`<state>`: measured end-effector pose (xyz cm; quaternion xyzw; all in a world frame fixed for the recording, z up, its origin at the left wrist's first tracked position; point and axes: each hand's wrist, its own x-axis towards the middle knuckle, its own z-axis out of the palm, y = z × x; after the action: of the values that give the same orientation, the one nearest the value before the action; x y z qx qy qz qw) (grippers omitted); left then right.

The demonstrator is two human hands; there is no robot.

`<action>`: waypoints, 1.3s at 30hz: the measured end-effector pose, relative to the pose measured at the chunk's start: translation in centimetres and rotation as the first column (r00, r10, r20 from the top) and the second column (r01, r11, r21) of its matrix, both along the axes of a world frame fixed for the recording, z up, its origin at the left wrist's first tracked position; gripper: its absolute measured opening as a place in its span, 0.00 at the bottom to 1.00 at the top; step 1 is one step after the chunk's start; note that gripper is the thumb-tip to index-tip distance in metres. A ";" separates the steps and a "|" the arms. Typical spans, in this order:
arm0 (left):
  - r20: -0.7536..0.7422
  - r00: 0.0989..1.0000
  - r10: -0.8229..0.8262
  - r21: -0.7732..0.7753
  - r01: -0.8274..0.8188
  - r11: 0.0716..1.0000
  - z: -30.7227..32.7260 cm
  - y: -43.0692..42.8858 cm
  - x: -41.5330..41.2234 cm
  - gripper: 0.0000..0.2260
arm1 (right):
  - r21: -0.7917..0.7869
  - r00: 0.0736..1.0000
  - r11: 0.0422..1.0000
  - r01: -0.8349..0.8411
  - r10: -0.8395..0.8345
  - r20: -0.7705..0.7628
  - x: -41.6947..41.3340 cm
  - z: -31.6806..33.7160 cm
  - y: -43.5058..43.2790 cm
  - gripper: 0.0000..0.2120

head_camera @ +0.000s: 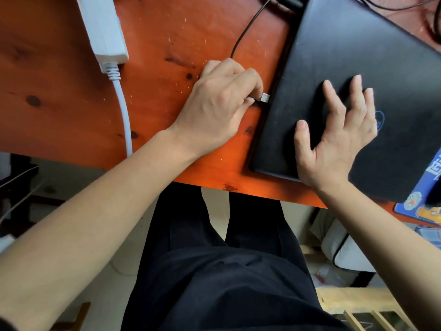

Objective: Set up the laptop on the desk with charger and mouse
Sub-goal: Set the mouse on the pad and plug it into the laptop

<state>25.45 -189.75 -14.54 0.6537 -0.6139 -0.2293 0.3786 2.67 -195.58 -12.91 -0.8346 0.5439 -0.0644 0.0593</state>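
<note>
A closed black laptop (358, 68) lies at an angle on the orange wooden desk (59, 103). My left hand (219, 103) pinches a silver USB plug (265, 97) right at the laptop's left edge. Its thin black cable (245, 29) runs up from behind that hand toward the far edge of the desk. My right hand (338, 134) rests on the laptop lid with fingers spread. A black plug (288, 1) sits at the laptop's far left corner.
A white power strip (105, 29) lies at the desk's far left, and its white cord (124, 111) drops over the near edge. A blue mouse pad (424, 192) with a dark object on it shows at the right edge. My dark-trousered legs are below the desk.
</note>
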 end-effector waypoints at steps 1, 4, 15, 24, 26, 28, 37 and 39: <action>0.010 1.000 -0.006 -0.004 0.006 1.000 0.0 0.0 0.0 0.04 | 0.002 1.000 1.000 0.001 -0.001 0.000 0.0 0.0 0.0 0.30; 0.031 0.999 0.019 -0.008 -0.018 1.000 0.1 0.0 -0.4 0.05 | 0.000 1.000 1.000 0.000 0.000 0.001 0.1 0.0 0.0 0.29; -0.074 0.997 -0.036 0.077 0.042 0.996 0.7 0.5 -0.7 0.04 | 0.009 1.000 1.000 0.005 -0.005 0.001 0.1 0.1 0.0 0.29; -0.043 0.991 0.125 0.053 -0.123 0.991 0.7 0.6 -0.4 0.03 | 0.015 1.000 1.000 0.012 -0.012 0.009 0.2 0.2 0.0 0.29; -0.072 0.984 0.164 0.089 -0.157 0.984 0.9 0.2 -0.4 0.03 | 0.011 1.000 1.000 0.016 -0.016 0.015 0.1 0.2 -0.1 0.29; -0.069 0.986 0.149 0.104 -0.142 0.984 1.1 0.0 -0.9 0.04 | 0.014 1.000 1.000 0.013 -0.013 0.016 0.1 0.2 -0.1 0.29; -0.041 0.992 0.117 0.087 -0.113 0.990 0.9 0.1 -1.4 0.05 | 0.022 0.999 0.999 0.024 -0.024 0.028 0.2 0.3 -0.1 0.29; -0.032 0.995 0.099 0.080 -0.096 0.992 0.9 0.1 -1.5 0.05 | 0.025 0.999 0.999 0.026 -0.027 0.026 0.2 0.3 0.0 0.29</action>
<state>23.98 -189.68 -13.64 0.6930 -0.5648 -0.2461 0.3743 2.90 -195.54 -12.60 -0.8255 0.5549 -0.0695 0.0760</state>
